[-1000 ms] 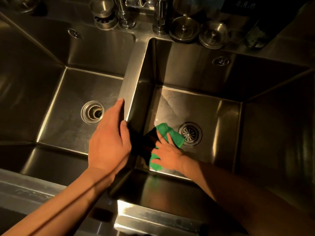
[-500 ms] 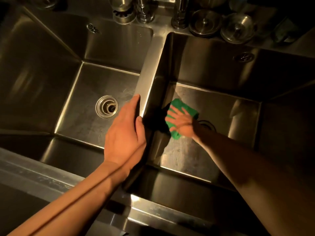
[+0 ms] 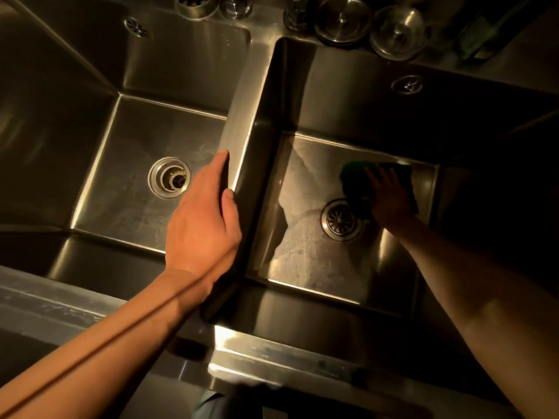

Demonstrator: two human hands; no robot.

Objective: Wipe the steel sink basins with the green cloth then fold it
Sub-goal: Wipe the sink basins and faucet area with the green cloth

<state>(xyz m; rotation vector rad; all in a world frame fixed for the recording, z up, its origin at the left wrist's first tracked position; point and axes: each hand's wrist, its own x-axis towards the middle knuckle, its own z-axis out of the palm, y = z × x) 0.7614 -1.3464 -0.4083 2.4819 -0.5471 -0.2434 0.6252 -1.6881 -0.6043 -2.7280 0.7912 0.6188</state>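
We are pressing our right hand [image 3: 390, 198], fingers spread flat, onto the green cloth [image 3: 352, 176], which is lying just beyond and right of the right drain [image 3: 341, 220]. Over the last 1 second we have been sweeping it there from the drain's near-left side, so the right basin [image 3: 302, 267] floor is getting covered. Our left hand [image 3: 202, 219], fingers straight, is bracing on the divider [image 3: 242, 122] left of the drain. We judge the left basin [image 3: 136, 140] and the fold are remaining.

Green cloth [image 3: 354, 182] under the right hand [image 3: 390, 201] — matt fabric, dull in shadow. Basin floor [image 3: 302, 267] just beside it: glossy steel, finely scratched and streaked. Divider [image 3: 242, 116] beneath the left hand [image 3: 202, 225] — smooth satin steel. Drain strainer [image 3: 341, 219] touching the cloth: polished metal.
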